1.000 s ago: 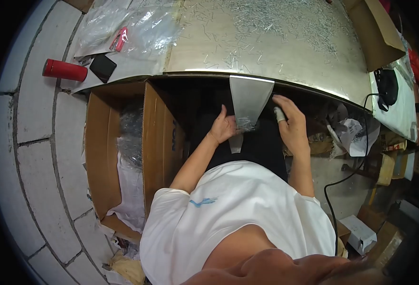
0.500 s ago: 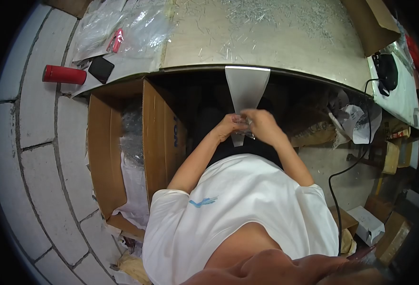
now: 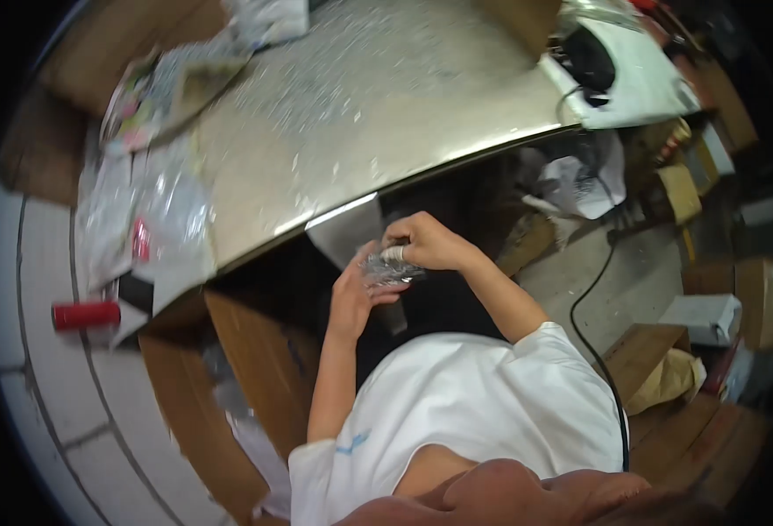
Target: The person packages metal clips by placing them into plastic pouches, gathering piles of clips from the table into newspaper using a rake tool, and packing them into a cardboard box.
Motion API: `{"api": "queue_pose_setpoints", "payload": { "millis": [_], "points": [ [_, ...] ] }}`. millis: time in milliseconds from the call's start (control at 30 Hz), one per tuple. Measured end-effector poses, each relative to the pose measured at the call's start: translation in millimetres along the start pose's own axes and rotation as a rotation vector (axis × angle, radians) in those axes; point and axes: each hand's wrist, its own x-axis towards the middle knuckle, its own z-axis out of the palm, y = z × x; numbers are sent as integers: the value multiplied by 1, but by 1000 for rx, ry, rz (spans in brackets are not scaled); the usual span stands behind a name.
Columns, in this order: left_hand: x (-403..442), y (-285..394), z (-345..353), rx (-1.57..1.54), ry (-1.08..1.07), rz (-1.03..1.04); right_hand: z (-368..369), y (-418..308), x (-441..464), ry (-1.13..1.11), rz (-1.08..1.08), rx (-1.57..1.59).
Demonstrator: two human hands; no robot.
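My left hand [image 3: 354, 294] holds a shiny clear plastic bundle [image 3: 388, 270] from its left side and below, thumb and fingers around it. My right hand [image 3: 430, 243] is closed at the top of the bundle, with its fingers curled in. A small whitish band [image 3: 393, 253] shows at those fingers; I cannot tell whether it is worn or held. Behind my hands a tapered white board [image 3: 348, 231] slopes from the table edge down toward my lap. The bundle's exact contents are blurred.
Many thin clear slivers lie on the metal-topped table [image 3: 255, 188]. An open cardboard box [image 3: 259, 342] stands at my left, near a red cylinder [image 3: 86, 315]. Clear plastic bags [image 3: 172, 197] lie at the table's left end. A black cable [image 3: 590, 329] hangs at my right.
The view has turned, so the table now slants up to the right. My hands stay together; the right one is now on top of the bundle, which shows more plainly.
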Motion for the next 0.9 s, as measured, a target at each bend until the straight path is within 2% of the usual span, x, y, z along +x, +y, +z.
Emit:
{"api": "queue_pose_setpoints", "payload": {
  "millis": [67, 100, 133, 167, 200, 233, 300, 333, 400, 467, 533, 600, 633, 667, 700, 733, 767, 800, 867, 900],
  "points": [
    [3, 3, -13, 2, -51, 103, -56, -15, 2, 238, -98, 45],
    [4, 5, -16, 39, -2, 107, -87, -22, 0, 376, 28, 124],
    [4, 5, -21, 46, -20, 109, -117, -1, 5, 463, -44, 293],
    [5, 2, -28, 57, 0, 93, -148, 16, 11, 546, 64, 2],
    [4, 1, -34, 69, 22, 81, -174, 58, 15, 763, 90, -601],
    [1, 0, -33, 73, 19, 63, -196, 72, 18, 917, 91, -599],
    [-2, -4, -30, 79, 32, 7, -246, 99, 25, 1079, -6, -449],
    [-3, -6, -30, 76, 38, 13, -265, 92, 27, 1136, 16, -452],
    [-6, -7, -30, 92, 44, -24, -307, 108, 37, 1241, 64, -670],
    [-3, -3, -30, 82, 85, -32, -343, 138, 42, 1240, 157, -966],
    [-3, -2, -32, 98, 82, -22, -367, 176, 44, 1246, 312, -1004],
    [0, 4, -25, 82, 141, -5, -374, 182, 40, 1317, 240, -1206],
    [0, 7, -22, 132, 142, -11, -366, 174, 40, 1315, 401, -1275],
    [-3, 10, -21, 182, 160, -12, -362, 169, 43, 1380, 340, -1225],
    [-3, 10, -22, 187, 174, 31, -377, 191, 44, 1317, 157, -1241],
    [-6, 9, -24, 196, 194, 80, -352, 168, 52, 1272, -144, -1216],
    [-14, 13, -26, 195, 281, 121, -294, 109, 57, 1210, -170, -1105],
    [-17, 19, -27, 308, 355, 239, -259, 83, 67, 1074, -133, -989],
    [-22, 40, -25, 469, 507, 476, -195, 68, 85, 778, -304, -837],
    [-25, 55, -30, 688, 587, 582, -156, 59, 95, 646, -353, -730]
  ]
}}
